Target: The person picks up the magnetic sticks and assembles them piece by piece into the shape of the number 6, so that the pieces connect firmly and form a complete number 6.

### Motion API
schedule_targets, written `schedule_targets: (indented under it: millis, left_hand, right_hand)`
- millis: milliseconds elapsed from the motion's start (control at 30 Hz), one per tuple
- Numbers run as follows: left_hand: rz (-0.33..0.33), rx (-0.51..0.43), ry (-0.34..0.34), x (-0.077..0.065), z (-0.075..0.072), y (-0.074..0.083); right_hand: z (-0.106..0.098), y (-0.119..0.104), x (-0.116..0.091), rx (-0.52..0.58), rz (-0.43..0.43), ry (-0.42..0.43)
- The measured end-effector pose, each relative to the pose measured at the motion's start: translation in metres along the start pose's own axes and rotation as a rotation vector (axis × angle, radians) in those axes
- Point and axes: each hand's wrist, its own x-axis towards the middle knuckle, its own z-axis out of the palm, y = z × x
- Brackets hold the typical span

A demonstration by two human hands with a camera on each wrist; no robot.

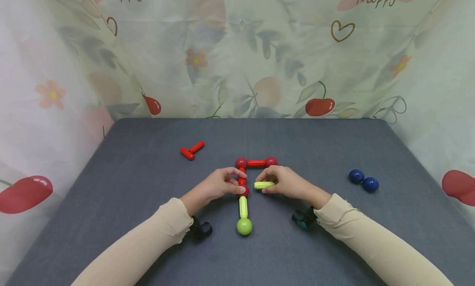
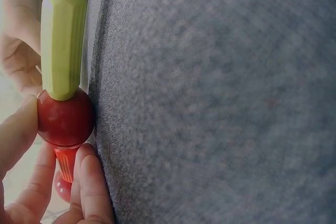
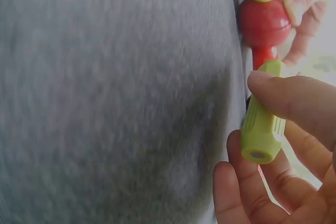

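Observation:
On the table lies a joined frame of magnetic building sticks and balls. Two red balls (image 1: 241, 162) and a red stick (image 1: 256, 163) form its far side. A red stick leads from the left one to a near red ball (image 2: 65, 117), then a green stick (image 1: 243, 207) and a green ball (image 1: 244, 226). My left hand (image 1: 222, 183) grips the near red ball with its thumb, fingers about the adjoining red stick. My right hand (image 1: 283, 181) pinches a loose green stick (image 3: 264, 116), grey disc at its end, just right of the frame and apart from it.
Two red sticks (image 1: 191, 150) lie touching each other at the back left. Two blue balls (image 1: 363, 180) sit side by side on the right. A patterned cloth (image 1: 245, 55) hangs behind the grey table (image 1: 148, 137) and along its sides.

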Motion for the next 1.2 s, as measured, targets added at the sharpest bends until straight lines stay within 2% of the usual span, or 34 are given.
schedule_targets:
  millis: [367,1200]
  left_hand:
    - [0.015,-0.021,-0.015,-0.001,0.0,0.002]
    - [0.006,-0.024,-0.012,0.0,-0.001,0.0]
  right_hand:
    - [0.01,-0.01,0.001,-0.011,-0.051,-0.033]
    - [0.014,-0.007,0.0,0.031,-0.048,-0.017]
